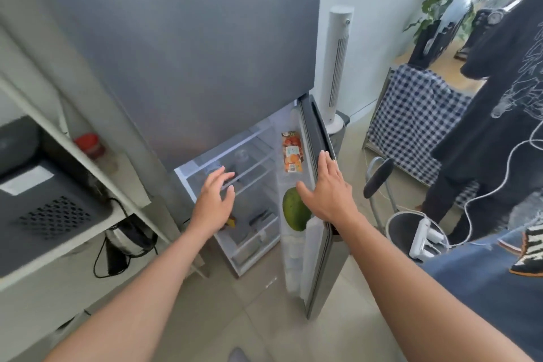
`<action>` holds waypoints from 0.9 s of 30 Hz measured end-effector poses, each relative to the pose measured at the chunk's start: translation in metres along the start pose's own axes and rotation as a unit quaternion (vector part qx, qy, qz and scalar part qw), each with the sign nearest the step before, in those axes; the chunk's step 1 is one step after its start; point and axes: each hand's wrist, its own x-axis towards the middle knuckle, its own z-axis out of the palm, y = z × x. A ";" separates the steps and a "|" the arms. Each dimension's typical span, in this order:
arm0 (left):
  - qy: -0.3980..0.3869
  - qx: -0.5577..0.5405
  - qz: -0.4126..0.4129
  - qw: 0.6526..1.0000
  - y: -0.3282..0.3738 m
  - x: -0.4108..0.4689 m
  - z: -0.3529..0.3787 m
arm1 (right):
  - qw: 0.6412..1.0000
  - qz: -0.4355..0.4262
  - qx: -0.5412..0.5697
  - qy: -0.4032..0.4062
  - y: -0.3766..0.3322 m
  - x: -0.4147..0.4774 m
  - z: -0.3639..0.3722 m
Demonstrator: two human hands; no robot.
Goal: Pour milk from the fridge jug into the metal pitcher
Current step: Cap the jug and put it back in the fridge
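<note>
2 bare forearms reaching forward from the bottom edge. Left hand [212, 203] spread open, fingers apart, empty, in front of the fridge shelves [249, 161]. Right hand [327, 188] flat and open against the edge of the lower fridge door [318, 244], swung ajar. Juice carton [291, 153] and green fruit [294, 209] in the door racks. Milk jug and metal pitcher: cannot tell where.

Cut-off, blurred brand lettering atop the grey fridge door [176, 53], unreadable.
</note>
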 end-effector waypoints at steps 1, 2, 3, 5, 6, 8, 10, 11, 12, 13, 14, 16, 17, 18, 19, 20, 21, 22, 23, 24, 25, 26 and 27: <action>0.020 0.011 0.012 1.000 0.002 0.000 -0.013 | 1.000 0.000 0.005 -0.002 -0.004 0.002 0.003; 0.040 0.024 0.023 0.999 0.004 -0.001 -0.026 | 1.000 0.001 0.008 -0.004 -0.008 0.004 0.006; 0.059 0.037 0.034 0.997 0.006 -0.002 -0.039 | 1.000 0.001 0.009 -0.006 -0.012 0.004 0.009; 0.098 0.074 0.061 0.991 0.009 -0.004 -0.065 | 1.000 0.001 0.015 -0.007 -0.021 0.003 0.015; 0.119 0.102 0.078 0.985 0.009 -0.005 -0.077 | 1.000 -0.001 0.021 -0.008 -0.026 0.003 0.018; 0.155 0.150 0.107 0.971 0.006 -0.008 -0.096 | 0.999 -0.006 0.035 -0.014 -0.034 0.002 0.021; 0.167 0.178 0.108 0.964 0.003 -0.011 -0.106 | 0.999 -0.015 0.047 -0.021 -0.041 0.002 0.025; 0.164 0.185 0.099 0.964 0.002 -0.013 -0.108 | 0.998 -0.019 0.050 -0.026 -0.044 0.003 0.027; 0.159 0.189 0.091 0.965 0.001 -0.015 -0.109 | 0.998 -0.023 0.054 -0.031 -0.046 0.005 0.029; 0.154 0.190 0.084 0.966 0.000 -0.017 -0.109 | 0.997 -0.028 0.056 -0.036 -0.048 0.007 0.032; 0.149 0.189 0.079 0.967 -0.002 -0.018 -0.110 | 0.997 -0.032 0.056 -0.042 -0.050 0.009 0.035; 0.145 0.186 0.074 0.969 -0.004 -0.020 -0.111 | 0.996 -0.043 0.050 -0.054 -0.056 0.012 0.038; 0.143 0.185 0.072 0.970 -0.006 -0.021 -0.113 | 0.996 -0.050 0.049 -0.063 -0.060 0.012 0.040; 0.140 0.185 0.071 0.970 -0.007 -0.021 -0.114 | 0.995 -0.056 0.051 -0.073 -0.065 0.012 0.041; 0.137 0.186 0.070 0.970 -0.008 -0.021 -0.115 | 0.993 -0.062 0.052 -0.080 -0.070 0.012 0.043; 0.134 0.185 0.070 0.971 -0.008 -0.021 -0.116 | 0.992 -0.068 0.055 -0.086 -0.074 0.012 0.045; 0.132 0.183 0.071 0.972 -0.008 -0.021 -0.117 | 0.991 -0.073 0.059 -0.093 -0.079 0.012 0.046; 0.131 0.182 0.071 0.972 -0.008 -0.021 -0.119 | 0.990 -0.076 0.068 -0.102 -0.085 0.013 0.048; 0.129 0.180 0.071 0.972 -0.008 -0.022 -0.120 | 0.988 -0.080 0.075 -0.109 -0.090 0.013 0.049; 0.128 0.180 0.071 0.973 -0.008 -0.022 -0.120 | 0.986 -0.085 0.079 -0.116 -0.095 0.014 0.051; 0.127 0.181 0.070 0.973 -0.008 -0.022 -0.121 | 0.985 -0.093 0.082 -0.123 -0.100 0.015 0.054; 0.127 0.182 0.070 0.973 -0.008 -0.021 -0.121 | 0.982 -0.105 0.088 -0.130 -0.103 0.015 0.057; 0.128 0.182 0.069 0.972 -0.008 -0.021 -0.121 | 0.979 -0.121 0.094 -0.138 -0.106 0.016 0.060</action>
